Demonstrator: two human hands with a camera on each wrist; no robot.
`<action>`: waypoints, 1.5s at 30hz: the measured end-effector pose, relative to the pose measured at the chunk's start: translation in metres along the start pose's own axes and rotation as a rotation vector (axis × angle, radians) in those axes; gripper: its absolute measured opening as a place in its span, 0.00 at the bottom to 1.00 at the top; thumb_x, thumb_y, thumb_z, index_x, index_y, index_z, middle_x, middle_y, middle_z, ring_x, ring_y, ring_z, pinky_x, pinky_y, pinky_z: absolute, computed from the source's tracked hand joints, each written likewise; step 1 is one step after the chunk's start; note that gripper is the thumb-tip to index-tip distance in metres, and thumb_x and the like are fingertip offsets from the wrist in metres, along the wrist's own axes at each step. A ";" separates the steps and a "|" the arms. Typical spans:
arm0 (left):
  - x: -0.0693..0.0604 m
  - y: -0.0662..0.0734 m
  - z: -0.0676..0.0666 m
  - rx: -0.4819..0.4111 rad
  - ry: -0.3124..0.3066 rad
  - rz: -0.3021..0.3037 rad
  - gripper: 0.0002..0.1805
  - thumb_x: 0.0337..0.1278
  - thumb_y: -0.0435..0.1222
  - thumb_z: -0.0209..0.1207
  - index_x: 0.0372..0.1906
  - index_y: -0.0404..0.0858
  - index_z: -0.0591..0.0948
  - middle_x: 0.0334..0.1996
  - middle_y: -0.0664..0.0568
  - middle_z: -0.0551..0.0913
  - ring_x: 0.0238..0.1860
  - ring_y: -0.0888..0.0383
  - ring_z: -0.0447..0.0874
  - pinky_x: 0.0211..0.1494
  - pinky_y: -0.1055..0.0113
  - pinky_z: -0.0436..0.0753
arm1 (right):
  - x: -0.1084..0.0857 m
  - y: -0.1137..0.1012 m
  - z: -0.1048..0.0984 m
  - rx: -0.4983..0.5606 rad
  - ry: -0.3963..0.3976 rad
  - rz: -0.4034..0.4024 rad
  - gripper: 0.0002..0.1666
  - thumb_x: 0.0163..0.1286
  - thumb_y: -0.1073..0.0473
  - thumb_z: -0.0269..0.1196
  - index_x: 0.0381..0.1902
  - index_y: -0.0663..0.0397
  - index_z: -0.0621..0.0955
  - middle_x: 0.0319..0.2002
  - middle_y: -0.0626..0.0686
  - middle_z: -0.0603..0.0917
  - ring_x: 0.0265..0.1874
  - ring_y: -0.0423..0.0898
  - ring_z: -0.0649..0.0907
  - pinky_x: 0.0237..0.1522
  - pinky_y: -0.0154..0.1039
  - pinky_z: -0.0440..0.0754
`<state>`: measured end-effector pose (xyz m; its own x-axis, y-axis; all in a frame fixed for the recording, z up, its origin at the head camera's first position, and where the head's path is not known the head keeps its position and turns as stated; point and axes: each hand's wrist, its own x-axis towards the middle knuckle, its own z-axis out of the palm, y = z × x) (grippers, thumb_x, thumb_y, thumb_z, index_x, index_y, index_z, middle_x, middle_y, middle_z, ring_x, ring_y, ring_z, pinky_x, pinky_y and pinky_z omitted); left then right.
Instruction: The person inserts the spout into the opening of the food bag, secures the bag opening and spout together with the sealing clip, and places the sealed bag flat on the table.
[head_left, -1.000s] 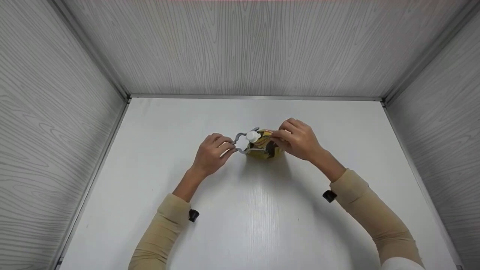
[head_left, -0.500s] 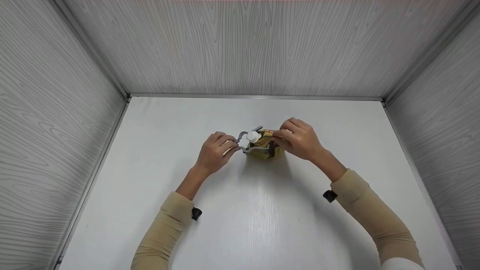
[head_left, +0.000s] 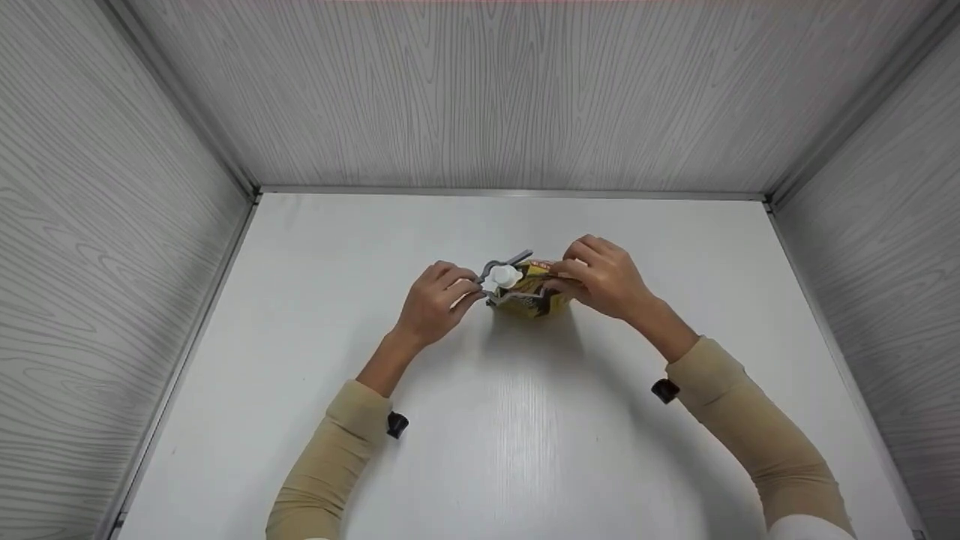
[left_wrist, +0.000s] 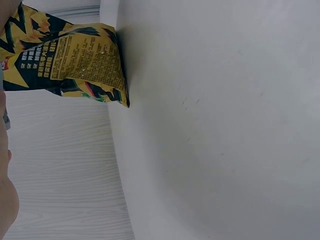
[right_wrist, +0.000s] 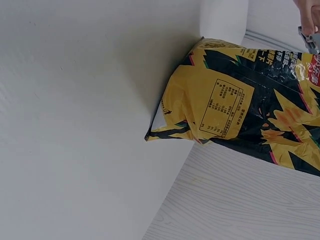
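Note:
A yellow-and-black snack bag (head_left: 551,303) stands upright on the white table. Over its left top end sits a grey clip (head_left: 519,258) with two arms spread apart, one on each side of the bag, and a white round cap (head_left: 505,277) between them. My left hand (head_left: 437,301) pinches the joined left end of this clip. At the other end of the bag's top edge, my right hand (head_left: 604,277) pinches the film. Both wrist views show the printed lower bag (left_wrist: 87,60); a small part of the clip (right_wrist: 311,41) appears in the right wrist view.
The white table (head_left: 495,442) meets grey wood-grain panels at the back (head_left: 487,97), left (head_left: 82,262) and right (head_left: 877,225). Small black devices (head_left: 664,390) sit at both sleeve cuffs.
My left hand has moved slightly right, sliding the grey clip further along the bag's top, so its left end is now close to the white cap. My right hand has barely shifted.

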<state>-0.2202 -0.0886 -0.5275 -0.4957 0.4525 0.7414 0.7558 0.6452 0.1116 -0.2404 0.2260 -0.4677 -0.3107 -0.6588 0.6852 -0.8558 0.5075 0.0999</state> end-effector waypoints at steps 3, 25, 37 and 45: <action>0.001 0.000 0.000 -0.008 0.002 0.002 0.05 0.64 0.38 0.71 0.39 0.41 0.89 0.41 0.53 0.89 0.45 0.55 0.83 0.51 0.63 0.84 | -0.002 0.000 0.000 0.000 -0.005 0.001 0.16 0.64 0.49 0.77 0.39 0.55 0.87 0.33 0.54 0.85 0.34 0.51 0.83 0.35 0.47 0.85; 0.006 0.002 0.001 -0.057 0.023 -0.008 0.05 0.64 0.38 0.71 0.38 0.40 0.89 0.41 0.52 0.89 0.44 0.54 0.83 0.50 0.63 0.85 | -0.004 0.002 -0.001 -0.003 -0.019 -0.006 0.29 0.69 0.32 0.64 0.39 0.53 0.86 0.33 0.54 0.84 0.33 0.52 0.83 0.35 0.48 0.85; 0.009 0.003 0.003 -0.072 0.025 -0.012 0.04 0.64 0.37 0.71 0.38 0.40 0.89 0.41 0.52 0.90 0.45 0.54 0.83 0.50 0.62 0.86 | 0.002 0.004 -0.002 -0.010 -0.093 0.037 0.36 0.52 0.31 0.78 0.43 0.53 0.86 0.37 0.55 0.86 0.37 0.53 0.84 0.40 0.51 0.87; 0.008 0.003 0.007 -0.073 0.024 -0.012 0.05 0.65 0.38 0.70 0.38 0.40 0.89 0.41 0.52 0.90 0.44 0.55 0.83 0.50 0.63 0.85 | 0.008 0.007 -0.002 -0.049 -0.169 0.097 0.48 0.55 0.20 0.70 0.54 0.54 0.84 0.43 0.55 0.86 0.42 0.54 0.85 0.43 0.52 0.87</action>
<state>-0.2245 -0.0785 -0.5252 -0.4954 0.4293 0.7552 0.7792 0.6038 0.1680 -0.2477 0.2254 -0.4600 -0.4591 -0.6871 0.5631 -0.7986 0.5969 0.0773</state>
